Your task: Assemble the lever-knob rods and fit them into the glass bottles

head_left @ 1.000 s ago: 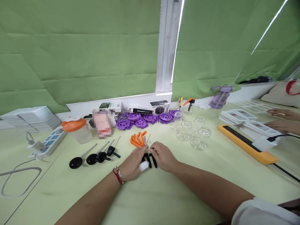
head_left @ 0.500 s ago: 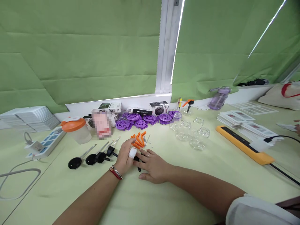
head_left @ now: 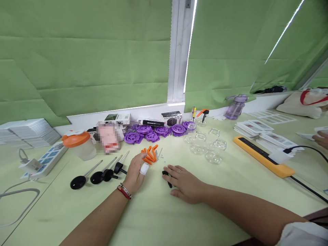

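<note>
My left hand (head_left: pixel 135 172) lies on the pale green table with a white bandage on the thumb; its fingertips touch the small pile of orange L-shaped pieces (head_left: pixel 149 154). My right hand (head_left: pixel 185 183) rests palm down to the right, fingers spread, covering part of a small black piece (head_left: pixel 166 177) that pokes out by its fingertips. Thin metal pins (head_left: pixel 158 154) lie just beyond the orange pieces. Neither hand visibly grips anything.
Black knobbed rods (head_left: pixel 98 173) lie left of my hands. Purple wheels (head_left: pixel 153 131), small boxes and clear glass jars (head_left: pixel 206 147) sit behind. An orange-lidded cup (head_left: pixel 78 145), power strips (head_left: pixel 258 155) and card stacks (head_left: pixel 258 131) surround. Another person's hand (head_left: pixel 321 138) is at the far right.
My hands have drawn apart: the left reached up to the orange pieces, the right slid right and down with the black piece. The other person's hands withdrew to the right edge.
</note>
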The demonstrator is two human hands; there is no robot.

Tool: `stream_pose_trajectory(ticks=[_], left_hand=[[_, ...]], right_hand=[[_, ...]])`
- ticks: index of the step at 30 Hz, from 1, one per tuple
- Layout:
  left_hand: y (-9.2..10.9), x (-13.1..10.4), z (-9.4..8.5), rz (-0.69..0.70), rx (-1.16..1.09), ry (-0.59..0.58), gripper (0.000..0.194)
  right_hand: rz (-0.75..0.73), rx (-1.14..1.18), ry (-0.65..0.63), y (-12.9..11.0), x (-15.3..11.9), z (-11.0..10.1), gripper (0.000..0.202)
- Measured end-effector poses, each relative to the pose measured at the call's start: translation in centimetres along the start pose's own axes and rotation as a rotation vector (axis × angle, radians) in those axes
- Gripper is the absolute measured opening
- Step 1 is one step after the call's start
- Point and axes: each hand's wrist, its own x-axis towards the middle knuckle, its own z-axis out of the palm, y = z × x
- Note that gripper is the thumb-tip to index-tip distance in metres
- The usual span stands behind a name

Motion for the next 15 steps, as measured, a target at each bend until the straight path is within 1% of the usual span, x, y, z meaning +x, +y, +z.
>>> stream_pose_trajectory(ticks=[3,7,11,15], left_hand=[[-0.3,0.0,0.1,0.004,-0.005,0.0,0.036],[-0.5,0.1,0.2,-0.012,-0.013,0.002,0.036],[-0.5,0.1,0.2,-0.012,-0.021,0.001,0.035],[-0.8,0.1,0.2,0.01,-0.014,-0.015,0.035]], right_hand=[[0.108,-0.037,0.056,2.3,-0.1,-0.2,0.057],[0.202,-0.08,0.135,5.5,1.2,-0.6,0.055],[0.2,-0.118,0.151,8.0,3.5,-1.1,0.054],[0.157,-0.14,0.142,9.6,5.6,-1.8,0.053]])
